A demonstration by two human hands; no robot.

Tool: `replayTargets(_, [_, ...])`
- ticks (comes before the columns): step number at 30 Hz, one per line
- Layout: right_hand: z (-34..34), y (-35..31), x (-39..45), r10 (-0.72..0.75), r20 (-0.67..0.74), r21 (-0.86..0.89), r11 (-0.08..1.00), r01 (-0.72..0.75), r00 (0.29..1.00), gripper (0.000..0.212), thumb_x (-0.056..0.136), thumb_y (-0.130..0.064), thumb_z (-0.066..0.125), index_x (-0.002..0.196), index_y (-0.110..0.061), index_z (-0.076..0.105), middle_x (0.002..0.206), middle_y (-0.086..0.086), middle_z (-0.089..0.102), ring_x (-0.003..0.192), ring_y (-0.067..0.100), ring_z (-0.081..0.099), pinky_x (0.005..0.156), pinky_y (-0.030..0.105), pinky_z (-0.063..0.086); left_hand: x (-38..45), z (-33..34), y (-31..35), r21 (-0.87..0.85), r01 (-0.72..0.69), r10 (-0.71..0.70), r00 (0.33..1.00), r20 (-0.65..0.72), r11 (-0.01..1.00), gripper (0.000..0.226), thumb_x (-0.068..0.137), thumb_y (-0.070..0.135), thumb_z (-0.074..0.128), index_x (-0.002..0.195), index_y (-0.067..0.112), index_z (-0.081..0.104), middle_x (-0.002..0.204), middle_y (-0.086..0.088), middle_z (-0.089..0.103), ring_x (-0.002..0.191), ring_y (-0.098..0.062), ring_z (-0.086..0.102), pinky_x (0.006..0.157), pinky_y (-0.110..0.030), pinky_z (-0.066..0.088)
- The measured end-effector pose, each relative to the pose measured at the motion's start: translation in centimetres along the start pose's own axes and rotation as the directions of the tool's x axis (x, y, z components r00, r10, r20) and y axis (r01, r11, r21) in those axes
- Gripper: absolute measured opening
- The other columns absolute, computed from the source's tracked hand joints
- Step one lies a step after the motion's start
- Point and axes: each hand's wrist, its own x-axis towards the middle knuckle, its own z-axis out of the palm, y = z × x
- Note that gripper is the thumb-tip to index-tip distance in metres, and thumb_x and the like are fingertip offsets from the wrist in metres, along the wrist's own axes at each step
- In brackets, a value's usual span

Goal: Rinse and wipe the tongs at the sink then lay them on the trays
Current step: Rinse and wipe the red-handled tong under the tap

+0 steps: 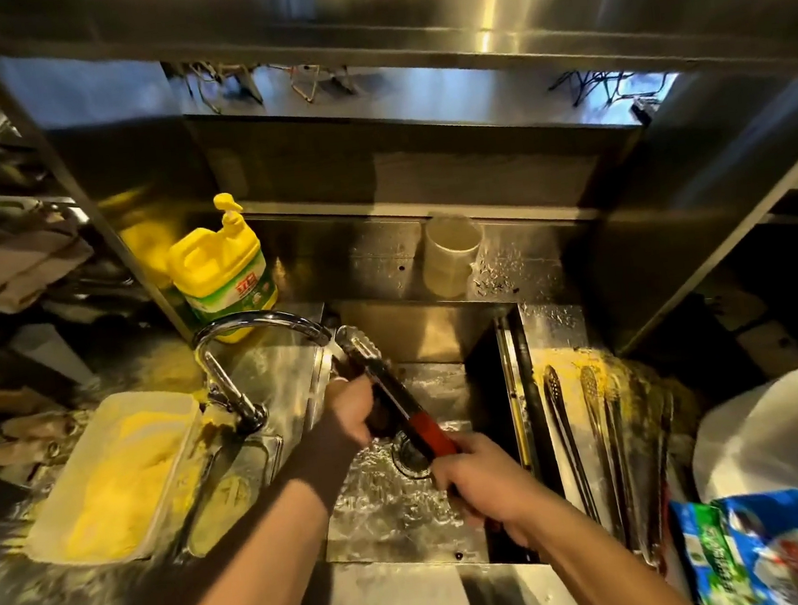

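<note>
Pointing tongs (pixel 397 396) tips up-left, toward faucet (pixel 261 324)

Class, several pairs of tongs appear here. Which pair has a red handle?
The tongs held over the sink by both hands, tips under the faucet. The other tongs, lying on the counter to the right, are plain metal throughout.

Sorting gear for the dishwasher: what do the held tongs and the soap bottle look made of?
Tongs: arms look like polished steel, glinting under the faucet; the red grip seems to be plastic or rubber, matte. Soap bottle: opaque yellow plastic with a glossy label.
</note>
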Motion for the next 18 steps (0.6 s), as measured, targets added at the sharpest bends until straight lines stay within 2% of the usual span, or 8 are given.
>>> replayTargets(2, [0.5,-0.3,0.1,-0.011,0.012,-0.019,1.0,0.012,1.0,0.022,0.076,-0.013,0.057,0.097,-0.017,0.06,0.045,-0.012,0.046,0.039,0.008,0.041,0.04,0.024,0.032,0.3,0.3,-0.6,0.068,0.061,-0.065,0.996,0.057,0.996,0.024,0.099,0.021,0.054,0.078,0.011,0.058,0.08,-0.011,0.062,0.064,-0.024,0.064,0.051,-0.029,0.054])
replayTargets(4, [0.7,-0.3,-0.2,-0.008,0.04,-0.013,1.0,0.009,0.999,0.027,0.071,-0.016,0.057,0.097,-0.021,0.06,0.044,-0.013,0.046,0.039,0.008,0.041,0.04,0.024,0.033,0.9,-0.2,-0.2,0.049,0.045,-0.046,0.999,0.013,0.998,0.022,0.099,0.016,0.053,0.08,0.006,0.057,0.09,-0.017,0.063,0.077,-0.031,0.064,0.07,-0.039,0.057])
replayTargets(6, [0.0,0.0,-0.9,0.008,0.06,0.014,1.0,-0.009,0.998,0.031,0.067,-0.016,0.057,0.098,-0.02,0.059,0.045,-0.013,0.047,0.039,0.009,0.04,0.038,0.023,0.033,1.8,-0.7,0.0,0.035,0.009,-0.008,0.998,-0.056,0.999,0.013,0.096,0.009,0.058,0.101,-0.003,0.062,0.106,-0.025,0.065,0.096,-0.038,0.067,0.088,-0.049,0.057])
replayTargets(9, [-1.7,0.2,-1.9,0.044,0.09,0.066,0.997,-0.05,0.995,0.029,0.066,-0.011,0.059,0.095,-0.01,0.057,0.051,-0.006,0.045,0.04,0.012,0.036,0.035,0.022,0.03,2.2,-0.6,-0.7,0.096,-0.045,0.058,0.988,-0.144,0.994,0.032,0.094,0.004,0.057,0.123,-0.007,0.06,0.11,-0.025,0.066,0.103,-0.039,0.067,0.094,-0.048,0.055])
replayTargets(13, [-5.1,0.1,-3.6,0.107,0.174,0.078,0.989,-0.122,0.979,0.019,0.077,-0.012,0.063,0.094,-0.007,0.057,0.056,-0.001,0.047,0.04,0.012,0.033,0.034,0.021,0.024,2.1,-0.8,-0.7,0.106,-0.128,0.153,0.948,-0.278,0.986,0.029,0.094,0.011,0.059,0.12,-0.002,0.061,0.097,-0.019,0.064,0.076,-0.028,0.063,0.071,-0.035,0.052])
replayTargets(15, [-6.3,0.1,-4.0,0.123,0.189,0.093,0.985,-0.143,0.974,0.019,0.091,-0.029,0.06,0.088,-0.01,0.06,0.057,-0.003,0.053,0.039,0.01,0.035,0.034,0.02,0.025,2.1,-1.7,-0.7,0.069,-0.141,0.156,0.941,-0.302,0.988,0.026,0.093,0.015,0.063,0.115,0.001,0.06,0.093,-0.012,0.064,0.073,-0.026,0.061,0.067,-0.033,0.051])
replayTargets(17, [-6.6,0.1,-3.6,0.137,0.105,0.096,0.984,-0.147,0.985,0.035,0.096,-0.043,0.052,0.083,-0.011,0.059,0.053,-0.004,0.054,0.038,0.01,0.038,0.035,0.021,0.028,1.7,-2.0,-0.8,-0.074,-0.105,0.082,0.961,-0.266,0.992,0.019,0.092,0.018,0.066,0.105,0.006,0.062,0.093,-0.01,0.066,0.066,-0.024,0.061,0.067,-0.036,0.051])
replayTargets(18, [-6.3,-0.1,-3.2,0.13,0.051,0.103,0.986,-0.135,0.99,0.034,0.097,-0.042,0.05,0.085,-0.011,0.057,0.053,-0.004,0.055,0.039,0.01,0.04,0.037,0.021,0.029,1.4,-1.9,-0.9,-0.155,-0.074,0.039,0.974,-0.221,0.985,0.019,0.093,0.02,0.066,0.105,0.006,0.062,0.095,-0.012,0.067,0.066,-0.025,0.061,0.07,-0.04,0.052])
